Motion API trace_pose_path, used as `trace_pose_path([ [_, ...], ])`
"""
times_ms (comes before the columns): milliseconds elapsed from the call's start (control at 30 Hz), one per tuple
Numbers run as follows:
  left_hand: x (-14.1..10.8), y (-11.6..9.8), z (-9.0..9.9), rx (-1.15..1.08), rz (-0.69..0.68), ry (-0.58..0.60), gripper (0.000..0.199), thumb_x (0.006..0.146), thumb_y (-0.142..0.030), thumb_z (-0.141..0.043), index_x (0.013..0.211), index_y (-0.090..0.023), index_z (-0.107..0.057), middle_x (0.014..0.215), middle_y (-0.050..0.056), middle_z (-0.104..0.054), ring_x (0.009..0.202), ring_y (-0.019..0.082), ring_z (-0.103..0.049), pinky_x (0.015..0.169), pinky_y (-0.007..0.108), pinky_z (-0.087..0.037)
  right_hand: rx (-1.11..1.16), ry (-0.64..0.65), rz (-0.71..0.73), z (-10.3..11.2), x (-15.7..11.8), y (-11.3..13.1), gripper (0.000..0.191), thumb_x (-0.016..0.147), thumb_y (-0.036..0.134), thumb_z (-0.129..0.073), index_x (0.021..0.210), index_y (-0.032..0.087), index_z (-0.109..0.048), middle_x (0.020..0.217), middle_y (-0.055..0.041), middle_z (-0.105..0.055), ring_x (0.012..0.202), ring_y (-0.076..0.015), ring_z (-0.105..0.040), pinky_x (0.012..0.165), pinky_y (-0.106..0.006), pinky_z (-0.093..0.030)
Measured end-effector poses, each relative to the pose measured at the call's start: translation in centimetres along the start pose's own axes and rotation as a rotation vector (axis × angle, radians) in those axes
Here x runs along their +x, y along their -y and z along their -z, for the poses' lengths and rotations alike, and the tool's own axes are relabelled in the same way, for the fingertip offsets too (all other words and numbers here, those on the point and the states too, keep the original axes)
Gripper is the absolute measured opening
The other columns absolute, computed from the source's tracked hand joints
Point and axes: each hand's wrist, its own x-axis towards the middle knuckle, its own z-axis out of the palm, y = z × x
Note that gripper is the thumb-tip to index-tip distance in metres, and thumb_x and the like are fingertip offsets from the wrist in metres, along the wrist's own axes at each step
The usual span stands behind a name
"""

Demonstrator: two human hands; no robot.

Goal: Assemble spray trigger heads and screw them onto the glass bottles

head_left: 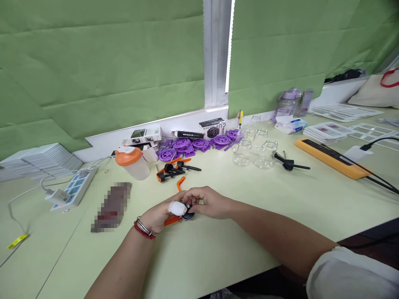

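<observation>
My left hand [160,214], with a white wrapping on its thumb, is closed around an orange-and-black plastic part [188,216] low over the table. An orange arm of that part sticks out beneath the palm. My right hand [212,201] comes in from the right with bent fingers pinching at the black end of the same part. The fingers hide much of it. Just beyond the hands lies an orange angled piece [180,182]. Farther back are several black-and-orange parts [170,171] with black rods.
Purple spoked plastic pieces [199,144] are heaped behind, beside small boxes [146,135]. A shaker cup [140,166] with an orange lid stands left. Clear glass jars [264,155] and a black rod part [289,165] are right. A power strip [75,189] and an orange one [330,160] flank the area.
</observation>
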Motion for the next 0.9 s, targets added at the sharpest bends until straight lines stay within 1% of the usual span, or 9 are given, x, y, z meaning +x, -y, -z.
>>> trace_pose_path([
  [100,-0.06,-0.14,-0.10,-0.001,0.011,0.003,0.035,0.060,-0.026,-0.058,0.094,-0.019,-0.051,0.086,0.001,-0.046,0.077,0.016,-0.042,0.066,0.029,-0.034,-0.009,-0.012,-0.011,-0.04,0.01,-0.16,0.009,0.071,0.009,-0.058,0.075,0.016,-0.054,0.076,0.0014,-0.056,0.070,-0.0109,-0.052,0.065,-0.023,-0.043],
  [233,-0.11,-0.23,-0.22,0.000,0.028,0.000,0.035,0.061,-0.028,-0.058,0.094,-0.020,-0.051,0.086,0.002,-0.047,0.076,0.016,-0.043,0.063,0.028,-0.033,-0.007,-0.006,-0.012,-0.07,-0.06,-0.29,0.009,0.072,0.008,-0.057,0.074,0.016,-0.053,0.076,0.0015,-0.055,0.070,-0.0103,-0.051,0.065,-0.023,-0.042],
  [333,-0.13,-0.24,-0.29,0.000,0.029,-0.013,0.035,0.062,-0.029,-0.059,0.094,-0.019,-0.051,0.087,0.002,-0.048,0.076,0.016,-0.044,0.063,0.028,-0.034,0.005,-0.030,-0.011,-0.13,-0.10,-0.32,0.011,0.071,0.008,-0.058,0.072,0.017,-0.050,0.075,0.0020,-0.054,0.069,-0.0097,-0.050,0.064,-0.023,-0.042],
  [400,-0.11,-0.23,-0.32,-0.004,0.025,-0.016,0.034,0.062,-0.030,-0.059,0.093,-0.019,-0.051,0.087,0.003,-0.048,0.076,0.016,-0.044,0.064,0.028,-0.035,0.035,-0.023,-0.012,-0.19,-0.07,-0.34,0.011,0.071,0.009,-0.058,0.075,0.017,-0.050,0.077,0.0016,-0.055,0.070,-0.0100,-0.050,0.064,-0.023,-0.042],
  [533,-0.07,-0.23,-0.32,-0.008,0.018,-0.009,0.033,0.063,-0.029,-0.059,0.093,-0.018,-0.051,0.086,0.002,-0.049,0.075,0.015,-0.045,0.063,0.028,-0.035,0.049,-0.028,-0.013,-0.27,0.05,-0.47,0.011,0.071,0.009,-0.058,0.072,0.016,-0.049,0.075,0.0018,-0.054,0.068,-0.0097,-0.050,0.061,-0.022,-0.041],
  [700,-0.13,-0.32,-0.31,-0.020,0.028,-0.010,0.033,0.063,-0.030,-0.059,0.094,-0.019,-0.051,0.083,0.002,-0.050,0.074,0.015,-0.048,0.063,0.028,-0.036,0.053,-0.035,-0.022,-0.26,0.08,-0.75,0.013,0.072,0.010,-0.059,0.069,0.016,-0.048,0.074,0.0023,-0.053,0.068,-0.0093,-0.050,0.062,-0.022,-0.041],
  [800,-0.15,-0.34,-0.30,-0.011,0.020,-0.010,0.031,0.066,-0.033,-0.060,0.092,-0.019,-0.050,0.086,0.003,-0.052,0.077,0.016,-0.049,0.063,0.028,-0.037,0.069,-0.045,-0.031,-0.25,0.07,-0.90,0.014,0.072,0.011,-0.061,0.079,0.017,-0.051,0.077,0.0019,-0.055,0.070,-0.0099,-0.051,0.064,-0.023,-0.043],
  [900,-0.12,-0.31,-0.31,-0.022,0.005,0.005,0.030,0.067,-0.034,-0.061,0.091,-0.018,-0.051,0.086,0.003,-0.052,0.076,0.016,-0.049,0.063,0.028,-0.037,0.080,-0.019,-0.038,-0.27,0.09,-0.81,0.014,0.073,0.012,-0.060,0.086,0.016,-0.056,0.080,0.0002,-0.058,0.073,-0.0109,-0.054,0.069,-0.026,-0.046],
])
